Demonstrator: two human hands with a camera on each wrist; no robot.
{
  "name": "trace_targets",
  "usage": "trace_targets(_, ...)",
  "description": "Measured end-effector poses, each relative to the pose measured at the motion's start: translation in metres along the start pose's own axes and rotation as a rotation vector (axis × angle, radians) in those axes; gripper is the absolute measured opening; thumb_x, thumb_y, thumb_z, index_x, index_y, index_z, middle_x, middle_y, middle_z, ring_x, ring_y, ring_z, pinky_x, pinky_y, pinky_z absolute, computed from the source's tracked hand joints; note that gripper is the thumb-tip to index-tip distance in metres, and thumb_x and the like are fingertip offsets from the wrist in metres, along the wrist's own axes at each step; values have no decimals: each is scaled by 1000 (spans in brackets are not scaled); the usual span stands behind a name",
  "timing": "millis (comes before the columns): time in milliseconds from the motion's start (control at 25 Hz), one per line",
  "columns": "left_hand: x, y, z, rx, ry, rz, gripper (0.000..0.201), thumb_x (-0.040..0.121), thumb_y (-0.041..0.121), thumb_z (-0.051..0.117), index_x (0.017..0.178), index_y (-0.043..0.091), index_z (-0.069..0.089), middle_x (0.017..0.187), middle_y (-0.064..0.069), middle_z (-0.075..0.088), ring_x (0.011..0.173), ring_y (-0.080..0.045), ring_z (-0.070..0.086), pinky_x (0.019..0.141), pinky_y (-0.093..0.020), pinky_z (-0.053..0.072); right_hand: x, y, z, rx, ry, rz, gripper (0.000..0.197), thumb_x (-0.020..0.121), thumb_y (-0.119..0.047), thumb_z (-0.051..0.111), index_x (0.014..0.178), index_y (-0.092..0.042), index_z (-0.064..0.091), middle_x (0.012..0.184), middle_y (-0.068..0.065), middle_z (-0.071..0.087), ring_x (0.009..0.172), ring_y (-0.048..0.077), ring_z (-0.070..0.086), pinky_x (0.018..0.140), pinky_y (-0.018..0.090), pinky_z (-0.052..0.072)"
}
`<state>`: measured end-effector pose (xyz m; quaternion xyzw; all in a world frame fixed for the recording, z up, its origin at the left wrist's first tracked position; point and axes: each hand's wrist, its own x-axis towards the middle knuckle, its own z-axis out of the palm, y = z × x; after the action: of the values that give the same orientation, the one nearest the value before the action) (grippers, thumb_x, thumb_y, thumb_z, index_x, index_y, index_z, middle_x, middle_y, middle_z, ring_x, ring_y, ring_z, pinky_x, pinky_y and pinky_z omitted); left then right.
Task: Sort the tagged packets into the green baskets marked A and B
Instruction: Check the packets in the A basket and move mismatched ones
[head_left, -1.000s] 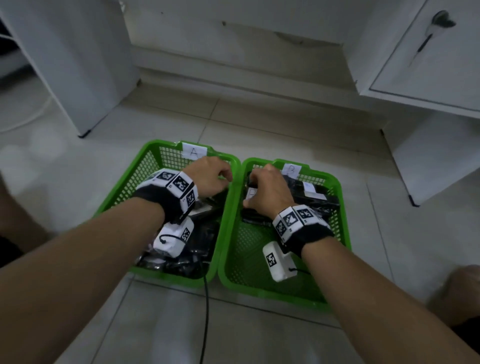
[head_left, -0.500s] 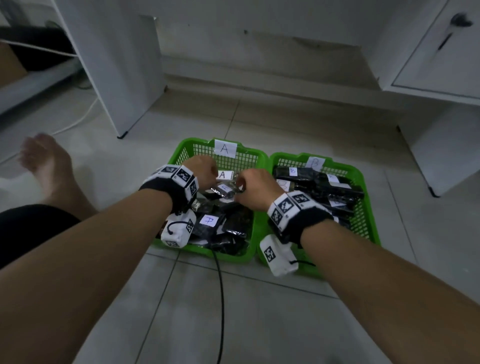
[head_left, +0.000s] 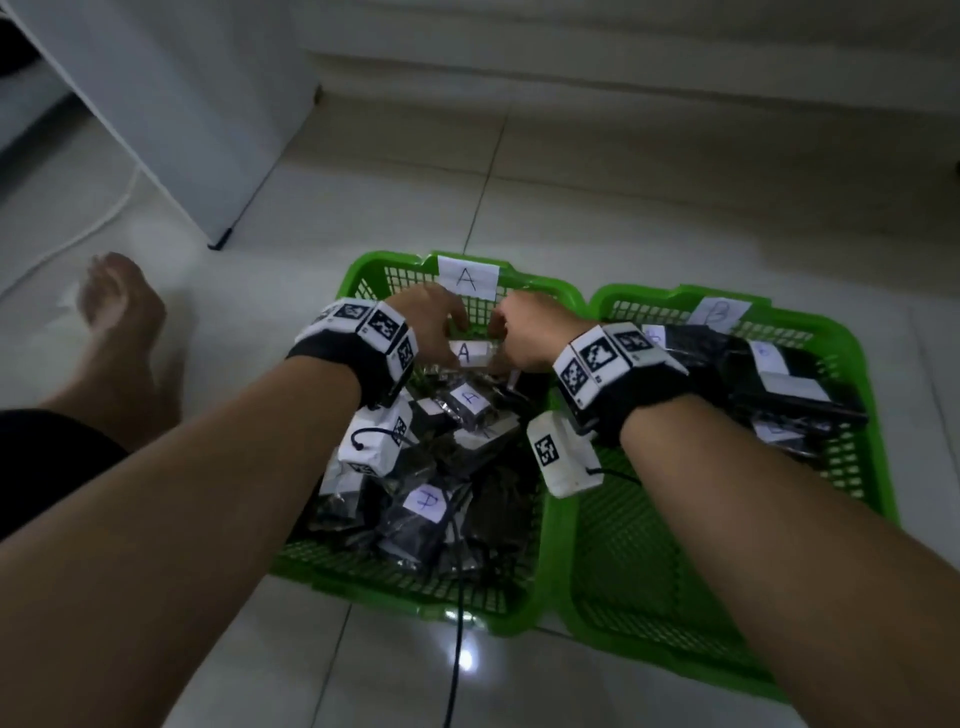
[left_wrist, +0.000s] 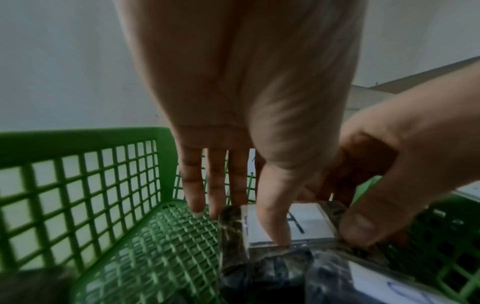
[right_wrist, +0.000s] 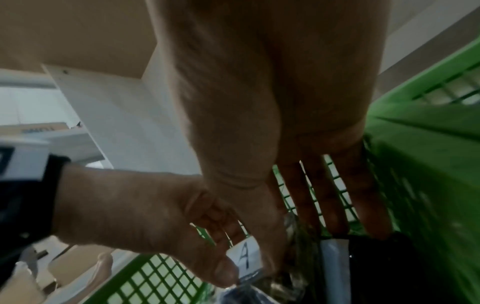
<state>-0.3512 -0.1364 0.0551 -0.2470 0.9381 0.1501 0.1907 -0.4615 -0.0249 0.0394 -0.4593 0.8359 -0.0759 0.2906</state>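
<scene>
packet (head_left: 475, 354) tagged A; dark; far end | basket A (head_left: 550, 291); basket B (head_left: 852, 332) beside

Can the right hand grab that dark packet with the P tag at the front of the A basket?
Probably not right away. The right hand is pinching the dark plastic packet with the white A tag together with the left hand. The dark packet with the P tag lies uncovered on the pile in the green plastic basket marked A.

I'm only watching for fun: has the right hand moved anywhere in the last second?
Yes. The right hand has crossed leftward from the basket marked B to the basket marked A, where both hands now hold a packet tagged A.
</scene>
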Motion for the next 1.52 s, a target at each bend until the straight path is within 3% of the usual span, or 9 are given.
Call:
trace_targets(240, 25, -14, -7, 8, -211, 67, 39, 79, 32, 82, 111, 16, 66, 115, -3, 65, 105, -25, 62, 90, -34, 50, 12, -9, -11, -55, -132, 63, 24, 73, -12, 86, 83, -10, 65, 77, 3, 62, 64, 18, 56, 59, 27, 42)
trace_targets(480, 53, -25, -10, 34, -286, 225, 28, 79, 26, 82, 93, 21, 58, 106, -3, 64, 101, -25, 60, 82, -29, 45, 18, -12, -4, -89, -53, 204, 25, 72, -15, 78, 73, -22, 54, 75, -6, 54, 74, 25, 63, 65, 29, 45)
trace_targets(600, 47, -40, -1, -118, -205, 285, 30, 75, 18, 84, 84, 25, 56, 95, 2, 59, 93, -21, 57, 74, -25, 41, 15, -19, -4, -21, 7, 229, 26, 56, -23, 80, 69, -32, 59, 69, -8, 57, 77, 29, 70, 68, 35, 59)
trace_targets(760, -13, -71, 11, -371, 139, 313, 23, 78, 19, 81, 94, 19, 64, 94, 0, 62, 88, -20, 59, 68, -23, 39, -35, -69, 3, 97, 214, 330, 34, 84, -10, 68, 118, -14, 72, 119, 10, 70, 111, 29, 66, 91, 31, 53)
trace_targets(1000, -63, -97, -61, -338, 261, 352, 20, 88, 23, 73, 106, 15, 67, 97, -5, 62, 88, -27, 61, 71, -27, 43, -130, -79, -35, 347, 553, 344, 41, 79, 3, 71, 116, -16, 73, 112, 3, 73, 106, 19, 68, 87, 25, 53)
trace_targets(1160, -79, -74, -76, -421, 314, 444, 11, 91, 19, 69, 101, 16, 67, 96, -8, 66, 79, -26, 61, 69, -30, 47, -152, -94, -35, 452, 596, 273, 46, 89, 6, 62, 123, -23, 69, 119, 1, 67, 96, 16, 69, 76, 28, 61)
trace_targets(1320, -73, -79, -78, -385, 308, 412, 10, 96, 16, 58, 102, 20, 65, 99, -8, 68, 78, -27, 65, 73, -41, 58, -147, -92, -22, 517, 604, 261, 46, 91, 9, 47, 125, -14, 68, 121, 6, 67, 96, 19, 65, 68, 27, 56)
trace_targets(1440, -59, -89, -65, -344, 296, 362, 9, 95, 18, 61, 102, 22, 64, 103, -7, 69, 88, -27, 67, 80, -42, 58, -130, -86, -18, 487, 544, 292, 27, 85, -4, 64, 111, -9, 69, 111, 11, 70, 85, 17, 62, 62, 23, 47)
trace_targets(1520, -48, -93, -56, -340, 289, 346, 12, 93, 18, 64, 104, 21, 67, 106, -8, 69, 93, -27, 66, 84, -41, 57, -116, -81, -23, 420, 447, 302, 45, 73, -10, 79, 115, -14, 63, 112, 8, 63, 88, 17, 62, 64, 25, 49)
